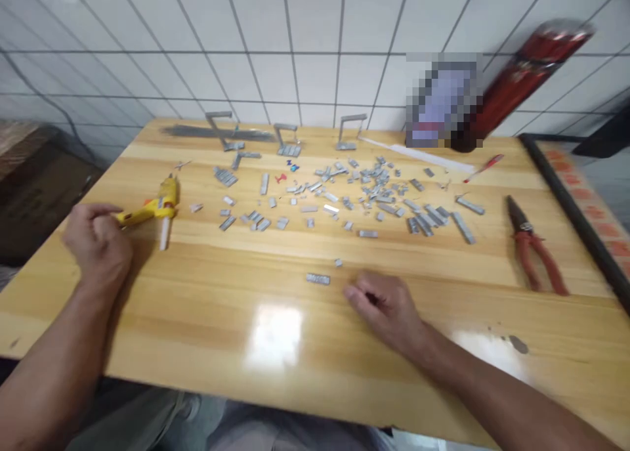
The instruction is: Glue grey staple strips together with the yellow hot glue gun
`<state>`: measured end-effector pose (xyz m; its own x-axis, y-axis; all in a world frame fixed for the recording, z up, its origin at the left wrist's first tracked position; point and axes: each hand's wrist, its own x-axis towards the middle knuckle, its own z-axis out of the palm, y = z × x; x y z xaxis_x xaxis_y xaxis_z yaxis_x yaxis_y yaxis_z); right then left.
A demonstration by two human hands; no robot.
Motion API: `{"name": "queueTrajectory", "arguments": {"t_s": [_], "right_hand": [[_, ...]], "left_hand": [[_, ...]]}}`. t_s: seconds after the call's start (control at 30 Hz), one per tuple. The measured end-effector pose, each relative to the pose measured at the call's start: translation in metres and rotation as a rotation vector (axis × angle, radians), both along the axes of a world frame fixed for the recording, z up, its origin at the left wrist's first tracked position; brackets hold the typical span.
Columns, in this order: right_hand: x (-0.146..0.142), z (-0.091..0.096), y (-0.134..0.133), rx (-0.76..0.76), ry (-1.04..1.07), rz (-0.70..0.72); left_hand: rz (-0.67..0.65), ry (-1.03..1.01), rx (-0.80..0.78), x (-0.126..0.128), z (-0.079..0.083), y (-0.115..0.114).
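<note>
Left grip (100,241): I hold the yellow plastic glue gun (168,198), frame left.
Right grip (386,306): curled; whether holding anything, I cannot tell.
Small grey oblong strip (317,279): lower centre, near my right grip.

A wooden table (197,306) carries scattered grey pieces (378,192), red-handled pliers (525,228) and a red flask (524,73).
</note>
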<state>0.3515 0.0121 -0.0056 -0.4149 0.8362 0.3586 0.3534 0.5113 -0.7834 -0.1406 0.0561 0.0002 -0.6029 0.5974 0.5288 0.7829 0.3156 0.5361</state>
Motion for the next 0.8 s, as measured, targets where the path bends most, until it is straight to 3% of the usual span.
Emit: {"name": "queueTrajectory", "arguments": {"t_s": [0.2, 0.3, 0.43, 0.6, 0.8], "right_hand": [[-0.002, -0.001, 0.002, -0.102, -0.038, -0.117], [-0.004, 0.002, 0.002, -0.180, -0.069, -0.189], [-0.007, 0.011, 0.004, -0.230, -0.203, -0.156], [-0.013, 0.020, 0.011, -0.109, -0.248, -0.130], [-0.022, 0.008, 0.012, 0.064, -0.150, -0.162]], "left_hand": [[-0.172, -0.029, 0.122, -0.001, -0.005, -0.003], [-0.229, -0.067, 0.158, 0.005, 0.001, -0.007], [-0.270, 0.011, 0.097, 0.003, 0.011, -0.013], [-0.274, 0.162, -0.042, -0.020, 0.015, -0.008], [-0.111, 0.095, -0.063, -0.035, 0.003, 0.003]]}}
